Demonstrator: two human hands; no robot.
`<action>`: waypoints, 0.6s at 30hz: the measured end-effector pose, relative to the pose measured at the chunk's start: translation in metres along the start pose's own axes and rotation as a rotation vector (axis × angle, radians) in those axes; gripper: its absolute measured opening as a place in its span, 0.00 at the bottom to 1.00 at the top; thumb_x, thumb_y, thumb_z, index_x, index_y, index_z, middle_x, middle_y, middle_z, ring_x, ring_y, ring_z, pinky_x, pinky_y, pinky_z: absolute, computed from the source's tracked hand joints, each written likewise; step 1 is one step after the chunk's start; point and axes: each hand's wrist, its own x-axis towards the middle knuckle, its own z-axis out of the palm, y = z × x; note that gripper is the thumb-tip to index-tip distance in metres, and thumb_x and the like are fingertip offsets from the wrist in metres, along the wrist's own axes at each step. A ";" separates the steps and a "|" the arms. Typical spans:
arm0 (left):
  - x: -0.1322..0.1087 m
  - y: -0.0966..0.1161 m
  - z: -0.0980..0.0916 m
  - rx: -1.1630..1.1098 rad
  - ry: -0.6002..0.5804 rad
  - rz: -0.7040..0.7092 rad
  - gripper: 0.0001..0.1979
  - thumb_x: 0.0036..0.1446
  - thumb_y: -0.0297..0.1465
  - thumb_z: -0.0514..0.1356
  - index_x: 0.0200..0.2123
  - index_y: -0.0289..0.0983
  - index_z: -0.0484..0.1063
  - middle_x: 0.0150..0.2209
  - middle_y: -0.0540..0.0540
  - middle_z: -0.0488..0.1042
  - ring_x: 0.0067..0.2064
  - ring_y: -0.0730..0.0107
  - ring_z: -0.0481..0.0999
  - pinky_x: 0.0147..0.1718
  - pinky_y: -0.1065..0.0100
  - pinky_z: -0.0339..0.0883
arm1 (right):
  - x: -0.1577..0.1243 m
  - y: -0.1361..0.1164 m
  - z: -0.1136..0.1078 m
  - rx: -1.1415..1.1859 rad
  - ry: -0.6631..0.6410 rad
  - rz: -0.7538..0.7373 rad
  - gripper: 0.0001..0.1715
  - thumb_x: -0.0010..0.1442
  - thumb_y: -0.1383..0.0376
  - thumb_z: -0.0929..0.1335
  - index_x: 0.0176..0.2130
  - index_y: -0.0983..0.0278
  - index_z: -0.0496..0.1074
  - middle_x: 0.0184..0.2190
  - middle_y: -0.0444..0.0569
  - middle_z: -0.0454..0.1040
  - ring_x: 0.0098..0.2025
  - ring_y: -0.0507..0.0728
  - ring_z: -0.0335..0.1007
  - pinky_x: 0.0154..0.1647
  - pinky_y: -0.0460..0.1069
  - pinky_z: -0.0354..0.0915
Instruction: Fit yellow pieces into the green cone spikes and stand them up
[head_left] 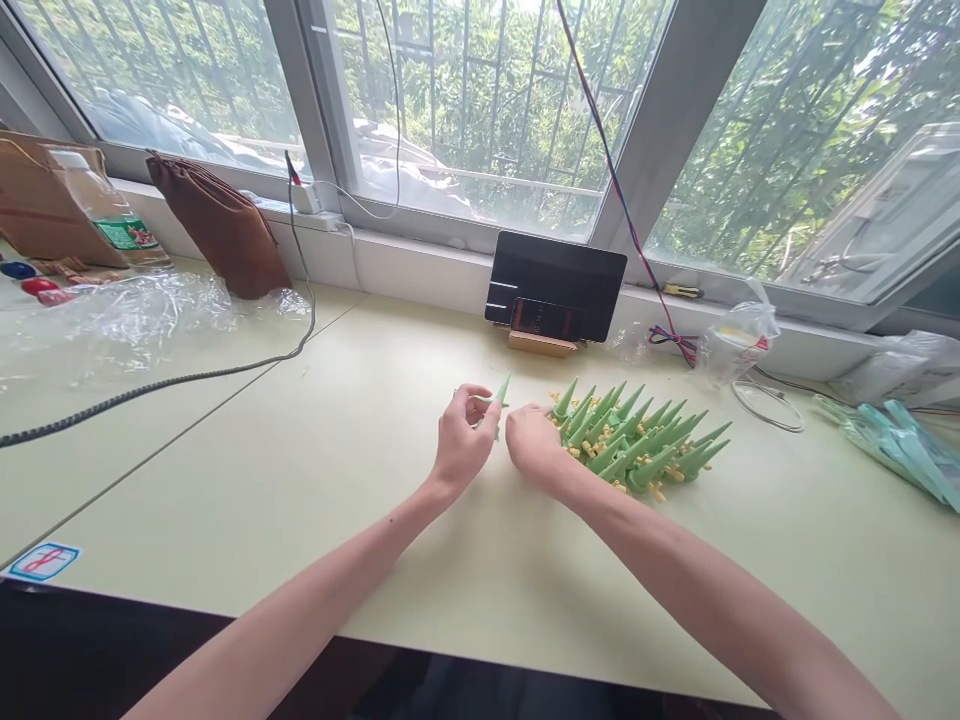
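Near the middle of the table, my left hand point(466, 437) is closed round a green cone-shaped piece point(503, 390), whose pointed tip sticks up above the thumb. Just to its right is my right hand point(534, 440), a small gap away, with its fingers curled down. Its fingertips are hidden, so anything in them cannot be made out. Beside the right hand stands a dense cluster of green cone-shaped pieces point(637, 430) with small yellow parts among their bases. The cones point upward and lean slightly right.
A tablet point(559, 280) and a phone point(541, 318) lean on a stand against the sill. Plastic bags point(900, 440) lie at the right. A black cable point(187, 378) crosses the left side, near a brown pouch point(221, 225) and a bottle point(112, 215). The table's front edge is close.
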 end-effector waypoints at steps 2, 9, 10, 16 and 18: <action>0.000 0.000 0.000 -0.002 -0.004 0.001 0.09 0.58 0.36 0.61 0.39 0.40 0.65 0.28 0.51 0.74 0.25 0.70 0.75 0.25 0.69 0.67 | 0.001 0.000 -0.002 0.000 -0.018 -0.001 0.26 0.59 0.81 0.66 0.57 0.85 0.70 0.57 0.84 0.66 0.62 0.78 0.64 0.47 0.59 0.75; -0.001 0.000 0.000 0.002 -0.016 -0.010 0.10 0.58 0.37 0.61 0.39 0.40 0.66 0.29 0.51 0.74 0.26 0.71 0.74 0.25 0.70 0.66 | -0.004 -0.003 0.000 0.018 -0.027 0.016 0.30 0.62 0.80 0.63 0.63 0.82 0.64 0.62 0.81 0.61 0.64 0.76 0.62 0.45 0.56 0.76; -0.001 0.000 0.000 0.001 -0.019 -0.011 0.10 0.58 0.37 0.61 0.39 0.40 0.66 0.29 0.51 0.74 0.26 0.71 0.74 0.25 0.70 0.66 | -0.004 -0.003 0.000 0.023 -0.028 0.017 0.31 0.62 0.80 0.63 0.63 0.82 0.64 0.62 0.81 0.60 0.63 0.77 0.62 0.45 0.56 0.76; -0.001 0.000 0.001 -0.007 -0.026 -0.021 0.10 0.58 0.37 0.61 0.39 0.39 0.65 0.29 0.51 0.73 0.27 0.71 0.74 0.24 0.71 0.67 | -0.003 -0.004 0.003 0.052 -0.034 0.028 0.31 0.60 0.73 0.68 0.62 0.78 0.67 0.61 0.81 0.62 0.60 0.77 0.66 0.44 0.59 0.76; -0.001 0.000 0.001 -0.001 -0.023 -0.022 0.10 0.58 0.37 0.61 0.39 0.39 0.65 0.29 0.50 0.73 0.27 0.71 0.74 0.24 0.71 0.67 | -0.004 -0.005 0.004 0.056 -0.031 0.024 0.31 0.60 0.72 0.69 0.61 0.78 0.68 0.60 0.82 0.63 0.61 0.78 0.66 0.43 0.60 0.76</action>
